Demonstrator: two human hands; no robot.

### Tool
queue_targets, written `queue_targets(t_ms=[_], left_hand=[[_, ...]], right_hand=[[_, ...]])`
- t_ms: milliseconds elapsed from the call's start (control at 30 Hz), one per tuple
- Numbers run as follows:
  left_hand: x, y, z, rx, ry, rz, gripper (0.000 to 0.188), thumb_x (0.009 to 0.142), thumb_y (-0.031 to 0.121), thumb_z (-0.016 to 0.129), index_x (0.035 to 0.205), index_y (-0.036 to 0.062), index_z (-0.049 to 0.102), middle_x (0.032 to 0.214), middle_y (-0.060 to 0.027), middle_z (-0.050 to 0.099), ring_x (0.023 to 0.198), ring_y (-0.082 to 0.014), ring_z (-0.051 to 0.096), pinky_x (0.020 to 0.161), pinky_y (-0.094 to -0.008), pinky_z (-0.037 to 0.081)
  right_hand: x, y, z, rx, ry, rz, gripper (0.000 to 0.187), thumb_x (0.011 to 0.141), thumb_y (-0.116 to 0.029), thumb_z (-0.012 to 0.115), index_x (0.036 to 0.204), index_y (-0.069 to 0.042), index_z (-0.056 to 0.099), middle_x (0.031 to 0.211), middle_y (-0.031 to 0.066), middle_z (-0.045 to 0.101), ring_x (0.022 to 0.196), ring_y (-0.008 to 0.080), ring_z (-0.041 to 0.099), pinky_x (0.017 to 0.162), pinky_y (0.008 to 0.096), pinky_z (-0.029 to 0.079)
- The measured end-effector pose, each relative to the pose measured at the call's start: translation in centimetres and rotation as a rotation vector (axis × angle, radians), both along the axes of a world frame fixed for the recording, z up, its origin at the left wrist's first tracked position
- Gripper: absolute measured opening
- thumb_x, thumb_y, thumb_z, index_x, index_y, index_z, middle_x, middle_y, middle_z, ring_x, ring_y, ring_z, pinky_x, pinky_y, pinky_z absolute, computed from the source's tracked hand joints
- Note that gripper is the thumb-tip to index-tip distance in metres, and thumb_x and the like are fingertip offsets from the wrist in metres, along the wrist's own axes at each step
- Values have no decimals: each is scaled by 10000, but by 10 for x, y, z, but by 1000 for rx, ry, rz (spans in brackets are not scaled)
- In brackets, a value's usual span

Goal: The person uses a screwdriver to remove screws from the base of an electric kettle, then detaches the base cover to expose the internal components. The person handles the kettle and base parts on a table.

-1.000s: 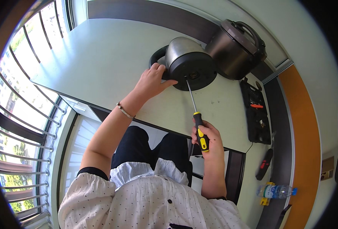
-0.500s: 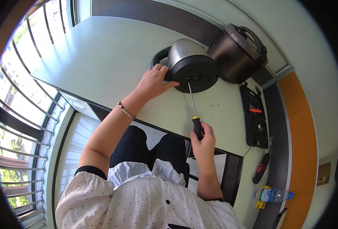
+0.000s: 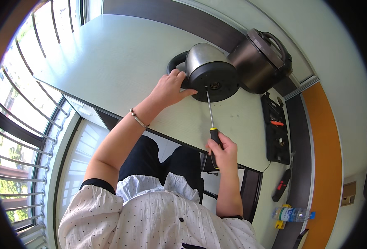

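1. Kettle (image 3: 206, 58): it lies tipped over on the pale worktop (image 3: 121, 58), steel body toward the wall, black base (image 3: 216, 72) turned toward the person, black handle (image 3: 173, 62) out to the left.
2. The left hand (image 3: 171, 88) steadies the kettle: its fingers are curled at the lower end of the handle, and its thumb reaches across to the edge of the base.
3. The right hand (image 3: 225, 150) has its fingers closed around the black and yellow grip of a screwdriver (image 3: 214, 135), over the front edge of the worktop.
4. The screwdriver's thin shaft points away from the person, its tip at the base, just left of the round socket (image 3: 215, 86) in the middle. Whether the tip sits in a screw is too small to tell.
5. A dark brown cooker (image 3: 256, 64) stands upright just beside the kettle, on its right.
6. Farther right lies an open black tool case (image 3: 274, 135) with an orange-handled tool (image 3: 277, 123) in it.
7. Nearer the person are a black and red tool (image 3: 281, 185) and a clear bottle (image 3: 294, 214) with a blue cap, lying down.
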State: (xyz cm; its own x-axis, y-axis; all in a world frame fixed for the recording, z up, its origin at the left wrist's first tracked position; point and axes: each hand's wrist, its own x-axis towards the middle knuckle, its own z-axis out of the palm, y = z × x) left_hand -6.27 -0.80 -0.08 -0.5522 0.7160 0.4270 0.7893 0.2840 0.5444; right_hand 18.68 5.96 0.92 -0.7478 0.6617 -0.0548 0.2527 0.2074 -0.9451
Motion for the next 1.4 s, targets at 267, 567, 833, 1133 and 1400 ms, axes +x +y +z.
queue_targets(t_ms=[267, 567, 833, 1133, 1400], left_hand=[[1, -2, 2, -14, 4, 21, 545, 766, 465, 685, 1031, 6, 556, 1012, -143, 537, 933, -332, 556, 819, -400, 456], [0, -2, -1, -3, -4, 15, 529, 768, 449, 690, 1030, 8, 558, 1009, -137, 539, 921, -334, 561, 810, -406, 459], [1, -2, 0, 1, 3, 17, 543, 770, 462, 683, 1031, 3, 557, 1011, -141, 540, 928, -330, 561, 820, -403, 457], [1, -2, -1, 12, -2, 24, 569, 769, 465, 683, 1056, -9, 558, 1032, -146, 548, 951, -337, 559, 830, -400, 456], [2, -3, 0, -7, -18, 35, 571, 769, 473, 682, 1057, -6, 562, 1055, -145, 548, 965, -329, 561, 844, -396, 455]], right_hand=[[-3, -14, -7, 1047, -185, -120, 405, 817, -142, 596, 1188, 8, 538, 734, 87, 590, 634, 230, 595, 559, 353, 475], [-7, 1, 11, -625, 236, 81, 299, 829, -67, 584, 1090, 70, 534, 814, 101, 598, 600, 152, 571, 490, 288, 491], [-8, -11, -8, 1068, -175, -94, 468, 759, -111, 668, 1181, 14, 508, 844, 132, 614, 688, 281, 618, 599, 362, 490], [-5, -11, -2, 946, -161, -113, 459, 759, -144, 677, 1182, -28, 541, 821, 141, 605, 720, 298, 618, 614, 394, 484], [-5, -9, -10, 900, -137, -128, 461, 758, -151, 683, 1189, -52, 552, 804, 126, 593, 706, 287, 607, 620, 388, 478]])
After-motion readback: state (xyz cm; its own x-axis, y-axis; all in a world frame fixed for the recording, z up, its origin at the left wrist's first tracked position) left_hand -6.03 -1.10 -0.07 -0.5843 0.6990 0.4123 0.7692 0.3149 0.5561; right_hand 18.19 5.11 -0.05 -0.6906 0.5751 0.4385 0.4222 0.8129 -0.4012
